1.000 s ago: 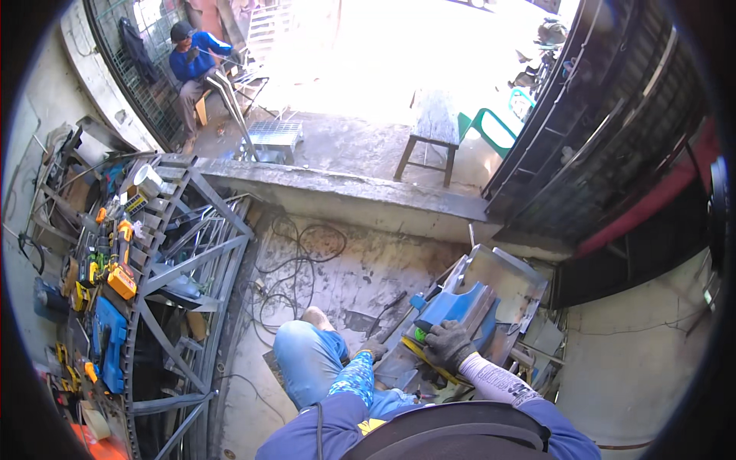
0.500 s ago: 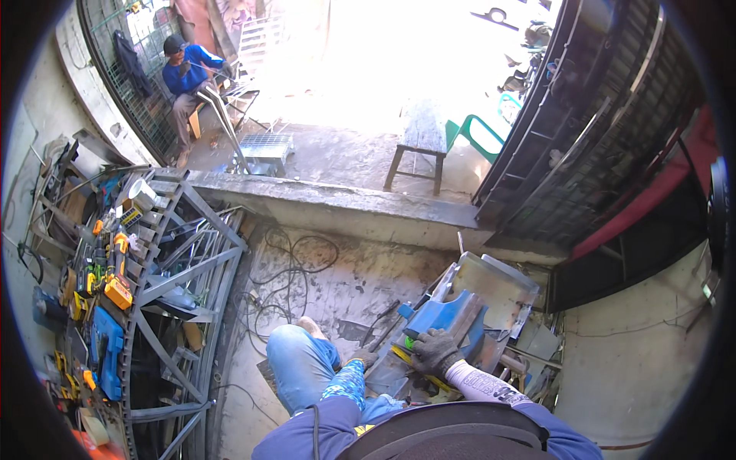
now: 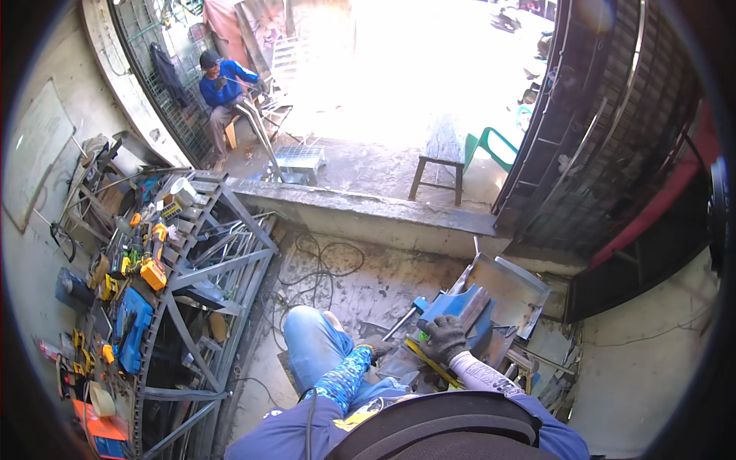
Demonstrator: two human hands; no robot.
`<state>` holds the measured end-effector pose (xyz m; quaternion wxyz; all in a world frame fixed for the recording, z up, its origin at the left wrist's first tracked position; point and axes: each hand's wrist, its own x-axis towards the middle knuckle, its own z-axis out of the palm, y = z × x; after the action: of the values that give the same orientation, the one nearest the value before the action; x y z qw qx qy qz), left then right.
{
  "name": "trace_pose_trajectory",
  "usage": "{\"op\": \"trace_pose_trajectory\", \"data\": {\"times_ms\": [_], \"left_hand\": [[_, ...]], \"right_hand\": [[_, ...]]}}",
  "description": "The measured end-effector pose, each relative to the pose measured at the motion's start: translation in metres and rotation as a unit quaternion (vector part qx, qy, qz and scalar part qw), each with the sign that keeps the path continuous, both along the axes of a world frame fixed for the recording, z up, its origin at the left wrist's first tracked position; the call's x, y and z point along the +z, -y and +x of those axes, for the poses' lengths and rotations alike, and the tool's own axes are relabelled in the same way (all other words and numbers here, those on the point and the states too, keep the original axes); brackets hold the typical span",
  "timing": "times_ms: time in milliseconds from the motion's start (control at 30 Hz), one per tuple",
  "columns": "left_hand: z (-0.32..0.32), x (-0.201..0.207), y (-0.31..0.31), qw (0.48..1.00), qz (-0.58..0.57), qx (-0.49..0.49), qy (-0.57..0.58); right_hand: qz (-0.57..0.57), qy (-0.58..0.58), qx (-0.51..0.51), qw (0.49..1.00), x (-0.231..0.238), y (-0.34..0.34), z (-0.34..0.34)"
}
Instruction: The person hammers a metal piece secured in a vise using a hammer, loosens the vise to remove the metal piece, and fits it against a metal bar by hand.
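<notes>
My right hand (image 3: 443,340), in a dark grey glove, is closed over a small thing with a bright green part (image 3: 422,336) at its fingertips. Most of that thing is hidden under the glove. A narrow yellow strip (image 3: 431,365) slants past beside this hand. Just beyond my fingers stands a blue bench vise (image 3: 452,303), its bar handle (image 3: 399,324) sticking out to the left. My left hand (image 3: 377,349), also gloved, is low beside my knee, near the handle's lower end; its fingers are too small and dark to make out.
Metal scraps (image 3: 529,360) and a bent sheet-metal piece (image 3: 512,290) lie around the vise. A black cable (image 3: 326,268) coils on the floor. At left a metal rack (image 3: 222,272) bears power tools and a blue case (image 3: 136,330). Beyond the ledge (image 3: 360,204), a person (image 3: 225,88) sits near a stool (image 3: 441,157).
My view has swung, so the whole scene sits further right. The vise handle shows more plainly beside my left hand. My right hand stays by the vise.
</notes>
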<state>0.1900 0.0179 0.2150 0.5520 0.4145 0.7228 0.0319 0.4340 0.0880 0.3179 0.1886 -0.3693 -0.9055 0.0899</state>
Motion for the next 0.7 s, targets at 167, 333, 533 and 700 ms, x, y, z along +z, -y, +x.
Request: {"op": "trace_pose_trajectory", "data": {"times_ms": [167,333,533,700], "left_hand": [[0.002,0.039,-0.021,0.998,0.012,0.035,0.04],[0.007,0.073,-0.065,0.986,0.159,-0.03,0.047],[0.041,0.087,-0.101,0.952,0.288,-0.045,-0.088],[0.041,0.061,-0.097,0.965,0.258,0.021,-0.044]], "right_hand": [[-0.031,-0.013,-0.02,0.999,0.003,0.007,0.007],[-0.012,0.02,-0.018,1.0,0.0,0.011,0.018],[-0.04,0.039,-0.099,0.994,-0.008,0.025,0.014],[-0.025,0.058,-0.11,0.992,-0.01,0.032,0.013]]}}
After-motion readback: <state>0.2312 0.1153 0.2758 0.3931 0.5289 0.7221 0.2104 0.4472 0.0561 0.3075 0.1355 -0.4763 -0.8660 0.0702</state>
